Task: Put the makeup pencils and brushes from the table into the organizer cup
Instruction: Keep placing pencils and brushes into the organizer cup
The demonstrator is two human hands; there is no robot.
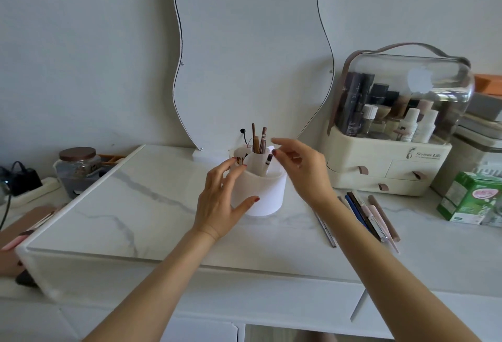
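A white organizer cup (267, 192) stands mid-table with a few brown pencils (258, 139) upright in its inner tube. My left hand (222, 200) rests against the cup's left side, thumb on its front and fingers at the rim. My right hand (301, 167) hovers just right of the cup's top, fingers loosely spread and holding nothing. Several makeup pencils and brushes (372, 216) lie side by side on the table to the right of my right wrist. One thin silver pencil (324, 229) lies apart, closer to the cup.
A clear-lidded cosmetics case (391, 129) with drawers stands at the right, a green carton (470, 197) beside it. A wavy mirror (252, 51) leans on the wall behind the cup. A glass jar (77, 167) and a power strip (30, 186) sit at the left.
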